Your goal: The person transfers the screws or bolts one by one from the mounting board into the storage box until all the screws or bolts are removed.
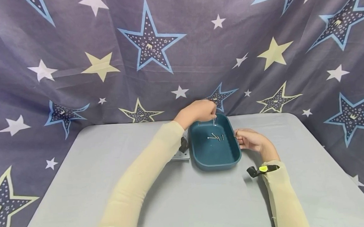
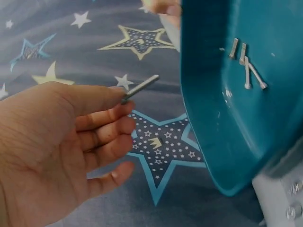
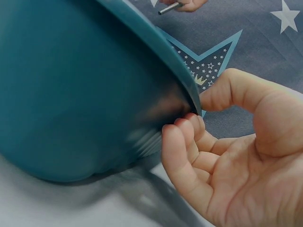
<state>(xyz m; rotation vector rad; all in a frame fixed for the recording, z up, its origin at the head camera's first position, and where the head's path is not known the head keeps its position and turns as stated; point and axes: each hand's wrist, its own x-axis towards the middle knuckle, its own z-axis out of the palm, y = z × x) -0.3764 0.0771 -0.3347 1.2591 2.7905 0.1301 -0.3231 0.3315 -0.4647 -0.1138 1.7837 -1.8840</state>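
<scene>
My left hand (image 1: 202, 110) is over the far end of a teal plastic bin (image 1: 216, 156). Between its thumb and index finger it pinches a thin metal bolt (image 2: 142, 88), whose threaded end sticks out past the fingertips; the other fingers are loosely curled. Several more bolts (image 2: 247, 68) lie loose on the bin's floor, towards its far half. At the bin's right side, my right hand (image 3: 227, 146) grips the rim, thumb at the edge and fingertips against the outer wall.
A silver metal block (image 1: 180, 156) with holes stands just left of the bin, partly hidden by my left sleeve (image 1: 148, 174), with a black part (image 1: 184, 144) on it. Behind the grey table (image 1: 206, 202) hangs a star-patterned cloth (image 1: 192, 81). A black strap device (image 1: 262, 170) is on my right wrist.
</scene>
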